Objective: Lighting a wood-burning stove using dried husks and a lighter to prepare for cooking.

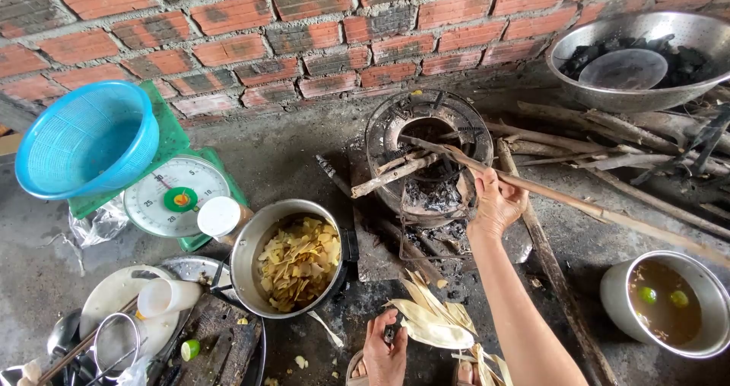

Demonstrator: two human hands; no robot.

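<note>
While the right hand closes its fingers around a long thin stick, the stick's far end reaches into the stove at about 10 o'clock from the hand, and its other end runs off toward 4 o'clock; the stick is pale brown, straight and bare; the stove is a round clay burner, blackened, with grey ash and a few short sticks poking out of its mouth; the left hand sits low at 6 o'clock in the view, fingers curled on a bundle of dry pale husks, though what exactly it grips is partly hidden; at 9 o'clock from the stove stands a metal pot filled with yellow chips; further left, a blue basket rests on a green scale; at 4 o'clock, a steel bowl holds brown liquid and two limes; behind, a brick wall.
</note>
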